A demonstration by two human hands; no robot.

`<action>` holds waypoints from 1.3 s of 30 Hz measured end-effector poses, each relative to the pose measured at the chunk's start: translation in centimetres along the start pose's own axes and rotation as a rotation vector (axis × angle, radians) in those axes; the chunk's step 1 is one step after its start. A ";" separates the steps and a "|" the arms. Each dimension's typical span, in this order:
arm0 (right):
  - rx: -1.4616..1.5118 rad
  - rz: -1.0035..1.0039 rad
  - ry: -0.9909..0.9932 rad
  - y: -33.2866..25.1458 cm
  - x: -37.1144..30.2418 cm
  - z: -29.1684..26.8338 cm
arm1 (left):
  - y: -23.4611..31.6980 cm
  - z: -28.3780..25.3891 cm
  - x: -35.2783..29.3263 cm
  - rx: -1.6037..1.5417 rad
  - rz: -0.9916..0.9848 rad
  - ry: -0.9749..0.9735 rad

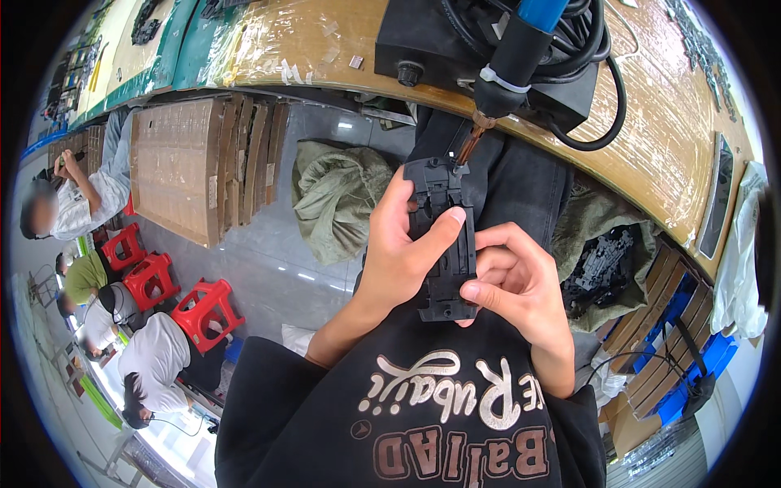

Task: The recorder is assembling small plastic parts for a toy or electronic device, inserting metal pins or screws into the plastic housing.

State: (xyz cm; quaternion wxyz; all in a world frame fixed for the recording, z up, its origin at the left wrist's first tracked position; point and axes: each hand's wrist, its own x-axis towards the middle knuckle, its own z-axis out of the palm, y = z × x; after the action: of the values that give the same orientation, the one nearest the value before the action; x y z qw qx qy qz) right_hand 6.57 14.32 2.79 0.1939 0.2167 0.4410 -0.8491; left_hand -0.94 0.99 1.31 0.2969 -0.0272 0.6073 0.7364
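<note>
A long black moulded plastic part is held over my lap, its long side running away from me. My left hand is closed round its left side, thumb pressed on the upper face. My right hand pinches the near right edge between thumb and fingers. Beyond the part, a soldering iron with a blue handle points down over the table edge. Its copper-coloured tip meets or nearly meets the far right corner of the part; actual contact is too fine to tell.
A black control box with a knob and coiled cables sits on the wooden table. An olive sack lies left; another sack at right holds dark pieces. Flattened cardboard, red stools and several seated people are further left.
</note>
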 end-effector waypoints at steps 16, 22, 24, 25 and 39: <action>-0.117 -0.004 0.089 3.0 -0.4 -2.4 | -4.2 0.3 0.0 0.100 0.038 -0.020; -0.192 -0.184 0.633 7.0 -4.6 -9.2 | -6.5 1.2 0.0 0.500 -0.136 -0.322; -0.204 -0.239 0.969 9.2 -6.8 -14.2 | -4.9 3.0 0.2 0.721 -0.042 -0.464; -0.233 -0.259 1.101 11.6 -8.4 -17.9 | -3.7 4.5 -0.1 0.769 -0.003 -0.592; -0.651 -0.180 1.178 7.6 -11.3 -21.6 | 4.4 22.6 -12.3 1.211 0.545 -1.425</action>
State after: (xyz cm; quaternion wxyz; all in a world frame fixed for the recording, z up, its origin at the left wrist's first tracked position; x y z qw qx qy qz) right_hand 24.23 29.78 -7.36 -0.0948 0.5363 0.7225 -0.4259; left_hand 14.33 16.27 15.99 0.3777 0.7235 0.5468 0.1868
